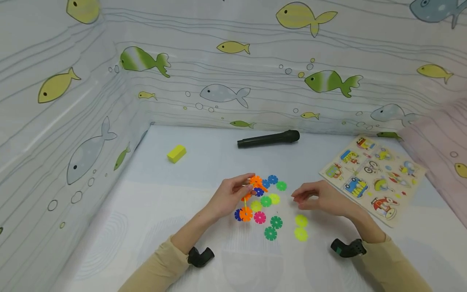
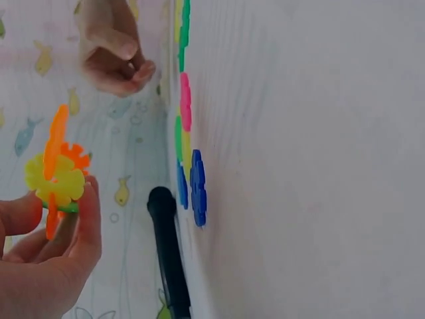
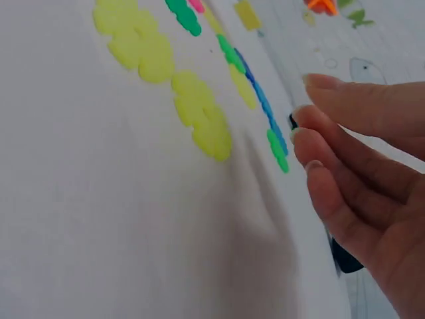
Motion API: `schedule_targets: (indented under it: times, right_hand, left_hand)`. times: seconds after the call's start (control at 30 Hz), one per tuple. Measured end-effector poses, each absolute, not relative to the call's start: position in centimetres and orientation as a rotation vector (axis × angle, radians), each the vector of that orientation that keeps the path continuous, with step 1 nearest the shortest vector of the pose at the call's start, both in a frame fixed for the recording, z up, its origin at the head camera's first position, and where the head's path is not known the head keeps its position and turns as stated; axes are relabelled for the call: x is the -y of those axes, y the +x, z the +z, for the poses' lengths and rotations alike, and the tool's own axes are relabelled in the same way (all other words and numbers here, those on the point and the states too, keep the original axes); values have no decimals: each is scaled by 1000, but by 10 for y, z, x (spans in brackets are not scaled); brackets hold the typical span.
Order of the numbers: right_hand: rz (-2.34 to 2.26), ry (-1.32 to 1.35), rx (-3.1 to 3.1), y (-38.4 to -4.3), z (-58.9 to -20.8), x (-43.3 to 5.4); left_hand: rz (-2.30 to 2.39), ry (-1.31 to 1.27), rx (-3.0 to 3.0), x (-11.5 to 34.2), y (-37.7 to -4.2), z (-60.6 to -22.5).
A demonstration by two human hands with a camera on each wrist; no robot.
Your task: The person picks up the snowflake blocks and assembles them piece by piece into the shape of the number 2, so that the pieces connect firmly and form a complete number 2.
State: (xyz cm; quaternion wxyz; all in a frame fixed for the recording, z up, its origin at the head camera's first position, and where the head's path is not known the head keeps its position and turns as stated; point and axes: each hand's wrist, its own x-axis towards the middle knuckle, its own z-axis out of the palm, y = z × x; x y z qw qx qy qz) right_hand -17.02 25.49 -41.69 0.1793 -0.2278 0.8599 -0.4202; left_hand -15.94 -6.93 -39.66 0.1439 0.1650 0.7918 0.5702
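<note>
In the left wrist view, my left hand (image 2: 56,256) pinches a cluster of joined snowflake building discs (image 2: 56,179), orange, yellow and green, between thumb and fingers. The cluster is held above the table in the head view, its orange discs (image 1: 246,214) overlapping a dark blue disc behind. To the right, my right hand (image 1: 321,198) hovers with loosely bent fingers and nothing in them. Between and below the hands lie loose discs: a pink disc (image 1: 260,217), a dark green disc (image 1: 270,233), a blue disc (image 1: 273,179) and a yellow disc (image 1: 301,234) among several others.
A black microphone (image 1: 268,139) lies at the back of the table. Left of it sits a yellow block (image 1: 176,154). A wooden picture puzzle board (image 1: 377,176) lies at the right, beside my right forearm. Fish-patterned curtains (image 1: 189,69) border the table.
</note>
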Motion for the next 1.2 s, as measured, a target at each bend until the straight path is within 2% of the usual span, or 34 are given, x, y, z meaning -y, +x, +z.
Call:
schedule_targets:
  times: [0.47, 1.2]
  right_hand:
    - [-1054, -990, -2269, -169, -428, -260]
    - [-995, -911, -2328, -165, -428, -254]
  left_hand:
    - [1677, 470, -2257, 69, -160, -396]
    - [1664, 449, -2264, 69, -159, -396]
